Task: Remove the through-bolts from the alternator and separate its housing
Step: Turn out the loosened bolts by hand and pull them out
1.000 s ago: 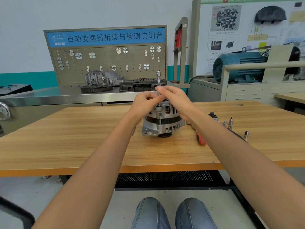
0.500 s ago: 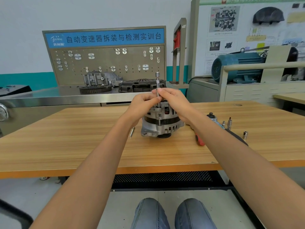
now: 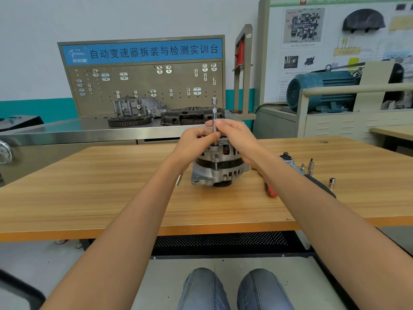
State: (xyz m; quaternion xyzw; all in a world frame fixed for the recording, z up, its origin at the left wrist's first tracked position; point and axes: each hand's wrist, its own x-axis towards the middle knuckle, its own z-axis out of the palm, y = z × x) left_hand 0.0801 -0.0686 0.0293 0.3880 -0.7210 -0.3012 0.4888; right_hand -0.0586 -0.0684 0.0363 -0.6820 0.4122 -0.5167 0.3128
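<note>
Blue banner (image 3: pixel 143 51) atop pegboard (image 3: pixel 145 88) reads "自动变速器拆装与检测实训台"; small logo at its left, text too small to read. Wall chart (image 3: pixel 335 41) to R has diagrams, captions illegible. Wood-grain table (image 3: pixel 89 198), orange edge band; steel bench (image 3: pixel 67 130) behind w/ gear ring, clutch cover, cast housing. Teal motor (image 3: pixel 321 90) at R; teal stripe along wall. Alternator (image 3: pixel 220 168) stands near table centre, pulley end down. Extension bar (image 3: pixel 214 117) upright on its top edge. Left hand (image 3: pixel 196 146) & right hand (image 3: pixel 239 139) both pinch bar shaft w/ fingertips. Loose bolt (image 3: pixel 178 179) lies just L of alternator. Ratchet (image 3: pixel 292 165), sockets (image 3: pixel 331 182), red-handled tool (image 3: pixel 270 190) to R.
</note>
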